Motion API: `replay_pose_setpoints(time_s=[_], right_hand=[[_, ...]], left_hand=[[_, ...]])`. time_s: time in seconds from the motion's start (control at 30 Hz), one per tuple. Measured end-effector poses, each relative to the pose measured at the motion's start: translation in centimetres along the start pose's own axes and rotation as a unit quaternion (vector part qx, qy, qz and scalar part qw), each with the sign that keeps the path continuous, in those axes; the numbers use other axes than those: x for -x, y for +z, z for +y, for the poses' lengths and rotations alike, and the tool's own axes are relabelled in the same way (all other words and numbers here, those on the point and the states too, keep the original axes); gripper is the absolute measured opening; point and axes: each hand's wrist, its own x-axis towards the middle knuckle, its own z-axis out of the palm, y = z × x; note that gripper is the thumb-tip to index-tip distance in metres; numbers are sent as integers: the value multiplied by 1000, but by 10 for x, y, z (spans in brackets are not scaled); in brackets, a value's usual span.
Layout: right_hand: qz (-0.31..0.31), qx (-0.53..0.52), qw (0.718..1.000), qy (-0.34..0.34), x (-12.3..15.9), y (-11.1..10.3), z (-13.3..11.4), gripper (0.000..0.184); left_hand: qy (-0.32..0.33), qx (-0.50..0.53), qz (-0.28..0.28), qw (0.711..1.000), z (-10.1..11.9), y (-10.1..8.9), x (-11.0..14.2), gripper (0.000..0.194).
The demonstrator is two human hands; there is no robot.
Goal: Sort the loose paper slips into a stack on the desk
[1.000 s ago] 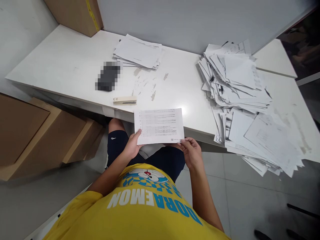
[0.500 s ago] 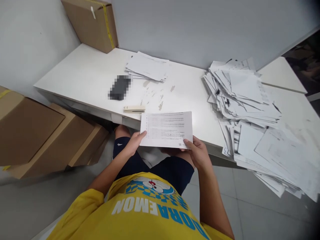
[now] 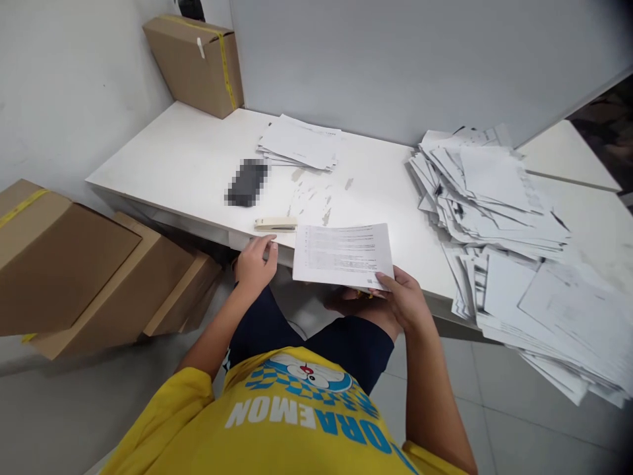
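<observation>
A white tabletop (image 3: 198,148) runs along a pale partition (image 3: 395,66), with one cardboard box (image 3: 198,69) standing at its far left corner and at least three more boxes (image 3: 113,277) below its left end. The left hand (image 3: 254,264) is at the front edge, fingers loosely spread and half curled, just short of the stapler (image 3: 275,225); whether it touches the edge I cannot tell. The right hand (image 3: 405,297) pinches the printed paper (image 3: 341,256) at its near right corner, thumb on top. There is one stapler, one dark blurred-out object (image 3: 247,183) behind it, one small paper stack (image 3: 299,144) by the back edge, and two larger paper heaps to the right: a back heap (image 3: 489,191) and a front heap (image 3: 558,316) jutting past the front edge. The printed paper lies between the hands, across the front edge, right of the left hand's fingertips.
</observation>
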Motion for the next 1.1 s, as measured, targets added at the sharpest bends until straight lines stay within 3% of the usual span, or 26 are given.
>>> replay_pose_setpoints(time_s=[0.1,0.17,0.27,0.4,0.63,0.87,1.1], right_hand=[[6,-14,1000,-8,-5,5,-2,38],[11,-21,1000,-10,-7,6,-2,39],[19,-34,999,-16,-7,5,-1,40],[11,-20,1000,-21,-9,7,-1,39],[-22,11,1000,-2,-15,18,-7,40],[-27,-11,1000,7,-15,15,-7,42],[-35,-4,999,13,-20,20,-6,40]], left_hand=[[121,-63,-21,990,-3,3,-25,40],[149,-92,-55,983,-9,10,-38,45],[149,-119,-100,976,-19,22,-47,51],[148,-136,-111,973,-28,29,-47,52],[156,-131,-133,970,-29,26,-50,52],[162,-135,-125,970,-28,28,-50,50],[204,-155,-130,958,-29,21,-56,52]])
